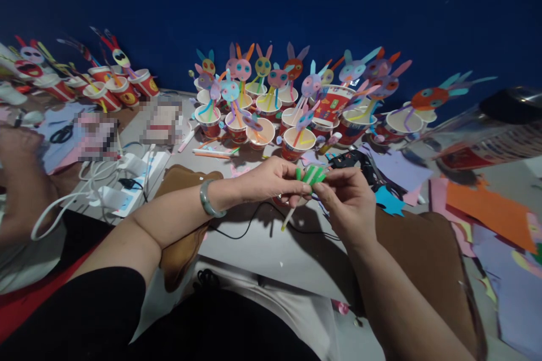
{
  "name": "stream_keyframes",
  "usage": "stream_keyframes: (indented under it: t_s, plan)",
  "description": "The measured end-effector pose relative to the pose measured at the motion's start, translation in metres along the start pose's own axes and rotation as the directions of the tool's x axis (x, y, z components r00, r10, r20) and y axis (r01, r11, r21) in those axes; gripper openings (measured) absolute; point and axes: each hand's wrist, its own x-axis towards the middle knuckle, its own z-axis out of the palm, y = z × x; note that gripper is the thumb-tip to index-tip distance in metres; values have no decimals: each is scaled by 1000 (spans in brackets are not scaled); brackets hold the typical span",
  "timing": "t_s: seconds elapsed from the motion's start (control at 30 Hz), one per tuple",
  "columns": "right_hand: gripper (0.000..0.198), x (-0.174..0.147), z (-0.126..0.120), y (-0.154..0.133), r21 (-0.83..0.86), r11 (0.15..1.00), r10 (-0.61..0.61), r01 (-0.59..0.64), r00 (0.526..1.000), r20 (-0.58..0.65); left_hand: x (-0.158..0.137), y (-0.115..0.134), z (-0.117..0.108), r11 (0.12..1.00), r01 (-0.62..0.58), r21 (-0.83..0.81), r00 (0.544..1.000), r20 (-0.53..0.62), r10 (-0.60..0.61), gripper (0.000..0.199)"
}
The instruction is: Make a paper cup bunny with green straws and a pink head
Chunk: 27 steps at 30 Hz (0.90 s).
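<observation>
Both of my hands meet over the table's middle around a small green-and-white striped piece (312,175), whose exact kind I cannot make out. My left hand (273,180), with a bracelet (207,198) at its wrist, pinches the piece from the left. From the other side my right hand (349,200) grips it between thumb and fingers. A thin pale stick (288,219) with a yellowish tip slants down below the fingers. Just behind the hands stands a paper cup (297,149) with a paper figure in it.
Several paper cups with rabbit-like figures (243,70) fill the back. A power strip (122,194) with cables lies left, near another person's arm (21,180). Brown cushions (423,259) flank my arms. Coloured sheets (491,208) and a clear container (486,135) are at right. Scissors (62,133) lie far left.
</observation>
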Motion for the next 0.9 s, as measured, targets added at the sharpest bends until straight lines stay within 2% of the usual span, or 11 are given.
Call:
stream_keyframes:
  t_s: [0.1,0.23,0.5,0.6,0.77,0.9]
  plan:
    - [39,2,-4,5,94,990,93,-102,991,95,-1,1,-1,1000,19,-19,1000,12,-18,40]
    - [28,5,-11,11,162,970,138,-181,960,244,-1,3,0,994,100,-53,995,29,-98,46]
    - [27,10,-8,3,195,952,181,-237,946,268,0,5,-2,961,263,-88,951,190,-243,52]
    - [24,9,-8,4,201,950,174,-238,941,291,-1,6,-3,963,264,-62,946,213,-246,50]
    - [27,6,-11,8,112,976,147,-186,946,289,-2,4,-2,981,193,25,954,229,-193,49]
    - [26,5,-12,7,68,988,115,-142,946,305,-2,4,-2,983,174,67,956,230,-184,39]
